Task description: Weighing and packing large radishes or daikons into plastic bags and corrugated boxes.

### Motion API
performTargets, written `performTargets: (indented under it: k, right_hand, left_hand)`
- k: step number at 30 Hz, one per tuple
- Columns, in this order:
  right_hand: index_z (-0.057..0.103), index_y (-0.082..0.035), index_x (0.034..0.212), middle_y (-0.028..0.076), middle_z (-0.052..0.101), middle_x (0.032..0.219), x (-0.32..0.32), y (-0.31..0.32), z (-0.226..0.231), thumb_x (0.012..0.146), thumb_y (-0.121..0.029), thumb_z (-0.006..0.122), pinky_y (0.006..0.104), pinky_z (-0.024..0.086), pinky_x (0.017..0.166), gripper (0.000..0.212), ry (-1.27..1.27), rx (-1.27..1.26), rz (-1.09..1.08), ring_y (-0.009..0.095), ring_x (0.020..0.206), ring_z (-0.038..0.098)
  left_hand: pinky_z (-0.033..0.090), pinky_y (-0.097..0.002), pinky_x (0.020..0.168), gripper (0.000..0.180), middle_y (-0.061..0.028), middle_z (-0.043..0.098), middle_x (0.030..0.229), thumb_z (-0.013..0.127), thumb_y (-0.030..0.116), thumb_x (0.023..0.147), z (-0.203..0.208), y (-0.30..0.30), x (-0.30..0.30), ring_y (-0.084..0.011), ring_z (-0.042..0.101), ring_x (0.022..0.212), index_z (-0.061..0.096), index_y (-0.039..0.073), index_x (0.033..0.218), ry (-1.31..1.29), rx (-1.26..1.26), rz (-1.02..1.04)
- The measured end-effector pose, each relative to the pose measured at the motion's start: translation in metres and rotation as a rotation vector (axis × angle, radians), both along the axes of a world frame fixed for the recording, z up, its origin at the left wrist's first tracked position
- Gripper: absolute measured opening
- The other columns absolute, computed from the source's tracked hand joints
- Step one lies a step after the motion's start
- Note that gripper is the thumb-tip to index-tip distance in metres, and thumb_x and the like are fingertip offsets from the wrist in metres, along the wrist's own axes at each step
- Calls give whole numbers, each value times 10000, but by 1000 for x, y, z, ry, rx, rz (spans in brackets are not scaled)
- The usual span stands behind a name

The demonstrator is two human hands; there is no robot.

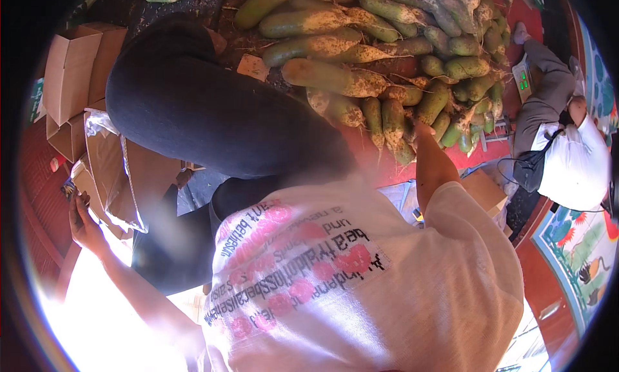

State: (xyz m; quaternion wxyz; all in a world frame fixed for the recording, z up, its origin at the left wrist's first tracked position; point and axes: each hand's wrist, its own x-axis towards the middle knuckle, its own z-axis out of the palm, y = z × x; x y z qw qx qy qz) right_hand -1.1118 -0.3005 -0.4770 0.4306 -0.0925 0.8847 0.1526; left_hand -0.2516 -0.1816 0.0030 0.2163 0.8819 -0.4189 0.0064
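Note:
A big pile of long green radishes (309, 49), caked with soil and trailing thin roots, lies across the top of the view. My right hand (422, 131) reaches into its near edge, beside a thick radish (432, 102). Its fingers are mostly hidden among the radishes, so any grip is not visible. Out at the far left, my left hand (85, 225) is raised beside an open cardboard box (106, 178) with a clear plastic liner. The left fingers are bent together near a small dark object (68, 188), too small to name.
Upright cardboard boxes (72, 72) stand at the left. My bent dark-trousered leg (219, 107) lies between them and the pile. A scale with a green display (522, 80) stands right of the radishes, near another person (567, 153) in a white top. Another carton (485, 193) sits beyond my right arm.

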Motion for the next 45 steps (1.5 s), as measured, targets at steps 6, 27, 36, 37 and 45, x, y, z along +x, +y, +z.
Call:
performTargets:
  k: [6, 27, 36, 37, 45]
  right_hand:
    - [210, -53, 1433, 283, 408, 1475, -58, -2, 34, 877, -536, 661, 518, 372, 1056, 863, 304, -179, -9, 409, 1373, 411]
    - [580, -100, 1227, -10, 367, 615, 182, -111, 373, 986, -651, 409, 215, 220, 406, 626, -1497, -639, -497, 85, 472, 271]
    - [429, -59, 1470, 213, 604, 1311, 250, -191, 432, 971, -650, 443, 483, 522, 946, 773, -1571, -431, 122, 352, 1249, 577]
    - [428, -51, 1468, 209, 605, 1312, 252, -199, 434, 981, -632, 441, 491, 504, 976, 757, -1494, -501, 197, 348, 1246, 578]
    - [286, -13, 1514, 117, 510, 1404, 309, -203, 443, 632, -122, 933, 342, 377, 1099, 1100, -883, -908, 910, 208, 1298, 489]
  left_hand:
    - [547, -310, 907, 297, -109, 731, 1106, 578, 178, 1017, -52, -44, -5, -177, 702, 986, 674, 15, 1246, 195, -108, -61]
    - [244, -499, 1205, 965, -250, 399, 1492, 798, 404, 831, -70, -312, -371, -357, 349, 1426, 261, -12, 1516, 1630, 23, -481]
    - [403, -610, 1070, 668, -119, 508, 1391, 731, 349, 908, -78, -312, -339, -303, 488, 1311, 406, 115, 1442, 2179, -241, -379]
    - [398, -607, 1078, 672, -124, 507, 1393, 730, 354, 908, -69, -307, -341, -306, 482, 1317, 406, 114, 1446, 2129, -281, -282]
    - [483, -561, 966, 463, -153, 589, 1261, 680, 258, 948, -67, -304, -312, -307, 584, 1153, 507, 34, 1315, 2263, -459, -133]
